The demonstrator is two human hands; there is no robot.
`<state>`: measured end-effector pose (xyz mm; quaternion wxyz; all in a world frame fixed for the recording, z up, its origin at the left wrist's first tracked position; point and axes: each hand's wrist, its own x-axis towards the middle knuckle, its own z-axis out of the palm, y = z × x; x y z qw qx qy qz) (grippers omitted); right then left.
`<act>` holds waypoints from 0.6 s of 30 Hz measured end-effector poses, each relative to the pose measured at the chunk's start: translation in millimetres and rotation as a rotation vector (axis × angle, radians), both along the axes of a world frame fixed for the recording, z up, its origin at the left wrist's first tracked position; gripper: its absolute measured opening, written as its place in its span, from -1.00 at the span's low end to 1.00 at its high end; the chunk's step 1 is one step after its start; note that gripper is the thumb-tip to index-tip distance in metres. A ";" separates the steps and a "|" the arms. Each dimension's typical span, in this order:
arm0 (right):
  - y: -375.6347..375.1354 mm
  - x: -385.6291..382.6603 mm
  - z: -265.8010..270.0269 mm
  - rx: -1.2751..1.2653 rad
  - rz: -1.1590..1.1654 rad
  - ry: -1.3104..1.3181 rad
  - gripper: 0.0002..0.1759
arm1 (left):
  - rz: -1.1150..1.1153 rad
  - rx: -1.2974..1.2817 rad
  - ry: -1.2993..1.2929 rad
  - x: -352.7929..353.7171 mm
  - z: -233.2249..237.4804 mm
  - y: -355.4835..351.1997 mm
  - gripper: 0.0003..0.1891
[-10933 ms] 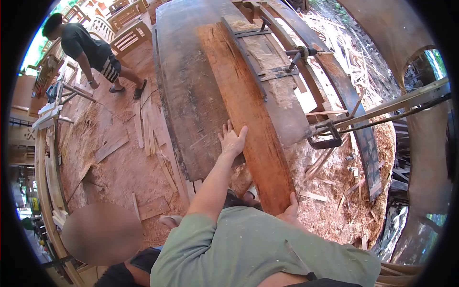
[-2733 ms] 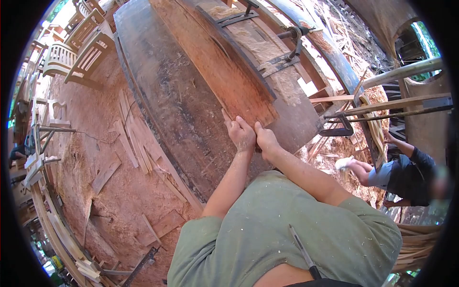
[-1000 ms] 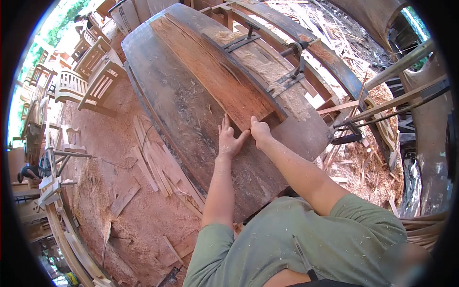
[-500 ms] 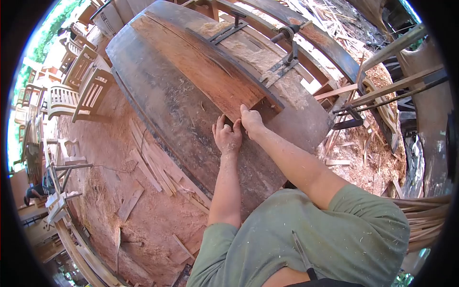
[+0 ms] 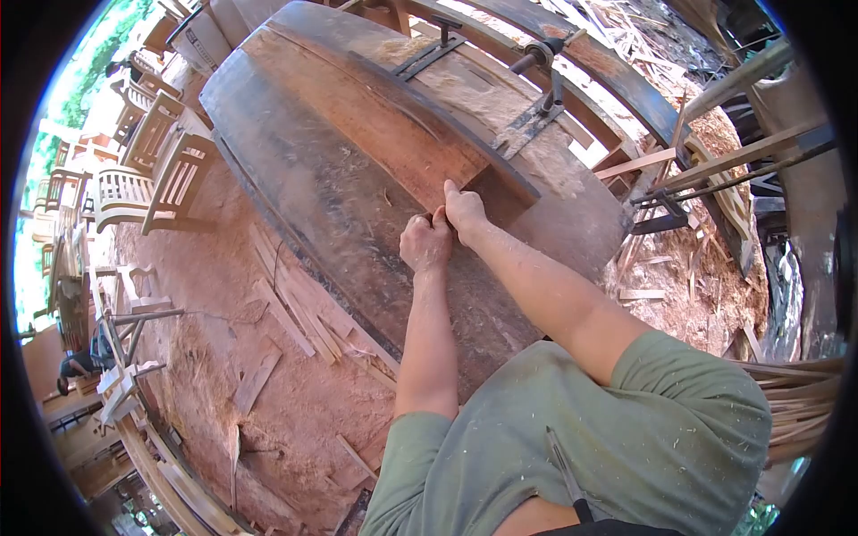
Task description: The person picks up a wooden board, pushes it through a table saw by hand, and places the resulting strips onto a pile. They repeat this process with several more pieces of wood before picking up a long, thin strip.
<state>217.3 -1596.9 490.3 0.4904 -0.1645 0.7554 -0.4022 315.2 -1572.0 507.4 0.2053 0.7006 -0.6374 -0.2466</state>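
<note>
L hand (image 5: 426, 243) curled, just beside R hand (image 5: 465, 212), whose bent fingers touch near end of wood board (image 5: 357, 116), lying fwd of them on worktable (image 5: 331, 223); can't tell if either grips.

shirt (image 5: 572, 429): dull green, short-sleeved, creased, dotted with pale flecks | sleeves (image 5: 688, 389): loose, same green — ending above the elbows | front: thin dark pointed strip (image 5: 565, 469), kind unclear | lower edge: bit of black material (image 5: 608, 529) | left hand (image 5: 426, 243), right hand (image 5: 466, 213): bare — forearms (image 5: 536, 272) bare too, pale specks
</note>
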 end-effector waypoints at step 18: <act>-20.0 17.0 -22.6 -0.018 0.363 0.533 -0.49 | 0.066 0.117 0.022 -0.3 9.6 -16.6 -0.62</act>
